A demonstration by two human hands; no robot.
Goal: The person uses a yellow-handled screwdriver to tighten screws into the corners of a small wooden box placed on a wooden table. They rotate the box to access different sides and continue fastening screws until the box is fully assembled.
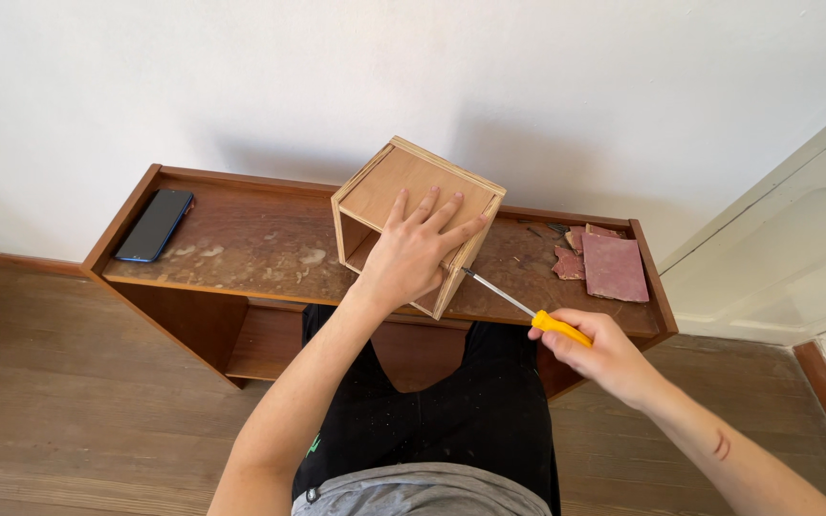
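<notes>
A small open plywood box [389, 186] lies on its side on a low brown wooden bench [241, 244]. My left hand [413, 250] presses flat on the box's upper panel, fingers spread. My right hand [595, 354] grips the yellow handle of a screwdriver [528, 311]. Its metal shaft points up and left, with the tip against the box's right side near the lower front corner.
A dark smartphone [154, 225] lies on the bench's left end. Reddish sandpaper sheets [612, 266] and a few small dark items sit at the right end. A white wall is behind, a white door [786, 239] to the right, wooden floor below.
</notes>
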